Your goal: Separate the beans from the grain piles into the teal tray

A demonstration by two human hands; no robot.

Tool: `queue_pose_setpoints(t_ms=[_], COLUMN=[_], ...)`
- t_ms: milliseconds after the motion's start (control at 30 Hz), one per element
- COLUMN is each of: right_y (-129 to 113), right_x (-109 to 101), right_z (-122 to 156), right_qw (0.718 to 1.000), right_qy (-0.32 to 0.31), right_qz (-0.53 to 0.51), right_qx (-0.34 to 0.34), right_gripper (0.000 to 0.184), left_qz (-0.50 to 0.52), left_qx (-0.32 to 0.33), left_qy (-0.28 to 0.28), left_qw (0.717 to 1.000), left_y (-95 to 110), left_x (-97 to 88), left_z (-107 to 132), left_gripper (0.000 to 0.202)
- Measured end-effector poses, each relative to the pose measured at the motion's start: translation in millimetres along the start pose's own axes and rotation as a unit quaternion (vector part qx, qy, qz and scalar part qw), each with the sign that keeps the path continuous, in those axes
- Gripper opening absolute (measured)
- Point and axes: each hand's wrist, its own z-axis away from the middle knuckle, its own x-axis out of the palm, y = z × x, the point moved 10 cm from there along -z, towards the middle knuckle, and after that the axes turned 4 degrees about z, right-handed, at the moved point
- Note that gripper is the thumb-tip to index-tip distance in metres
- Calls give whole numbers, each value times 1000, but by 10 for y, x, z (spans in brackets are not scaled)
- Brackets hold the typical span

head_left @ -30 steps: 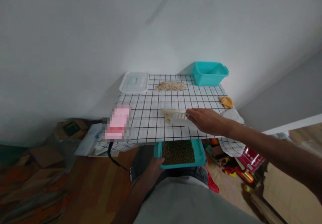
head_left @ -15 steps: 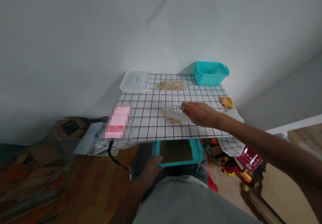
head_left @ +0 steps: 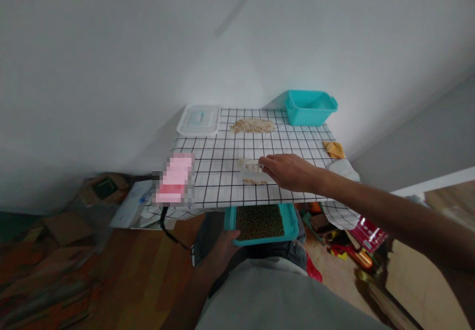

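Note:
My right hand [head_left: 287,171] reaches over the checked tablecloth [head_left: 222,186] and grips a white slotted scoop [head_left: 253,171], which rests on a small heap of pale grain [head_left: 255,181] near the front of the table. My left hand [head_left: 222,243] holds a teal tray [head_left: 293,223] filled with green beans [head_left: 260,221] just below the table's front edge, above my lap. A second, larger patch of pale grain [head_left: 252,125] lies at the back of the table.
At the table's back right stands a teal tub [head_left: 309,107], and at the back left a clear lidded box [head_left: 198,120]. A yellow cloth [head_left: 334,149] lies at the right edge. A blurred pink item [head_left: 173,180] sits front left. Clutter covers the floor on both sides.
My right hand has drawn the scoop left and toward the front edge, pushing the small grain heap along. The teal tray shifted slightly under the edge.

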Motion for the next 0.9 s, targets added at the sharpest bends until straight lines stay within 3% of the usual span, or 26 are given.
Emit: queue_pose_setpoints(t_ms=[300,667,900], right_y=[-53,-61,-85], right_x=[-100,-55,48], right_z=[187,256,256], right_qw=[1000,1000,1000], right_qy=[-5,21,12], right_qz=[-6,-2,2], right_qx=[3,1,-6], right_gripper=[17,17,14], left_qz=[4,-10,-5], left_qx=[8,18,-4], left_qy=[4,-8,-12], left_qw=[1000,1000,1000], left_y=[13,-12,-43], left_x=[16,-37,-26], left_z=[10,-56,-45], left_gripper=[39,22,31])
